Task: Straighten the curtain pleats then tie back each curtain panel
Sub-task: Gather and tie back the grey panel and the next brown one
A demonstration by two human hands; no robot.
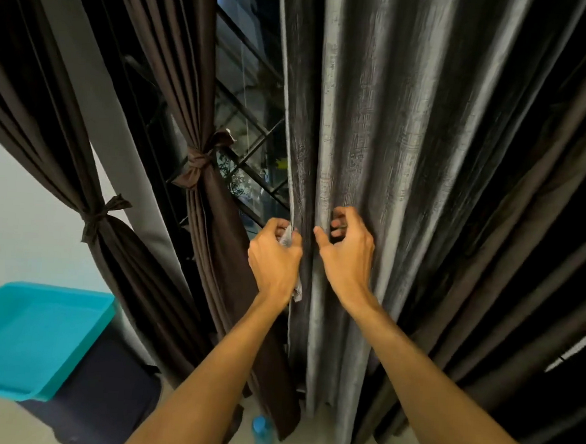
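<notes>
- fingers of the left hand are clamped on the leading edge of the grey curtain, with pale lining showing between them. the right hand sits just right of that edge, its fingers hooked into the next fold and its thumb standing apart.
- far left of the grey curtain, low down, lies a teal tray.
- between the tray and the grey curtain hang two brown panels, the outer panel and the inner panel, each cinched with a knotted tie.
- just left of the grey curtain, a dark window shows in the gap.
- the grey curtain hangs loose and untied, so the pleats look like the step in hand.
- risks, as i judge them:
  - a hard downward tug could strain the hangers, which are out of view.
  - pulling the hands apart would flatten the fold.
  - the sheeny cloth may slip from the grip.
  - a swinging hem could topple the blue bottle at the curtain's foot.
</notes>
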